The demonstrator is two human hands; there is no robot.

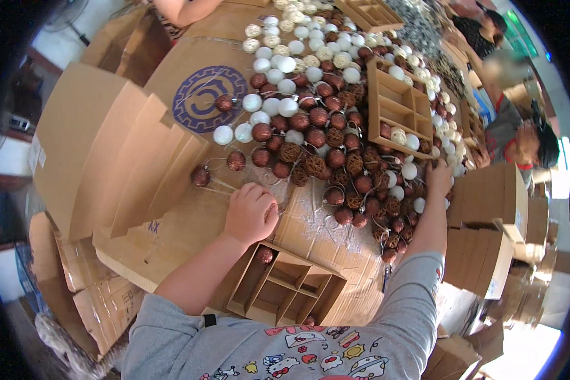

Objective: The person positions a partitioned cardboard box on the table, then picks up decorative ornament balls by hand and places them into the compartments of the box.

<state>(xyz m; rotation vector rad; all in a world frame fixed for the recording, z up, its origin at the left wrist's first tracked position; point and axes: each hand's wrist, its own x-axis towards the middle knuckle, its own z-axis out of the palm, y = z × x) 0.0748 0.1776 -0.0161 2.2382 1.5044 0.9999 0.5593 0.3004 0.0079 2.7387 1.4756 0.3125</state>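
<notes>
My left hand [252,212] is curled closed above the cardboard, just beyond a divided cardboard tray [274,290]. Whatever its fingers hold, if anything, is hidden. One brown glitter ball [265,255] lies in that tray's far left compartment, and another brown ball [309,321] shows at its near edge. Stretched out to the right, my right hand [438,176] is in the pile beside the near right corner of a second divided tray [386,95]. White balls lie around it; its fingertips are too small to read. The second tray holds brown, white and woven cream balls in its near compartments.
A large heap of brown glitter, white and woven balls [316,136] covers the table's middle. Stacked cardboard sheets [101,152] stand at left, and cardboard boxes [484,196] at right. Another tray [370,14] lies at the far side. Other people [519,142] sit around the table.
</notes>
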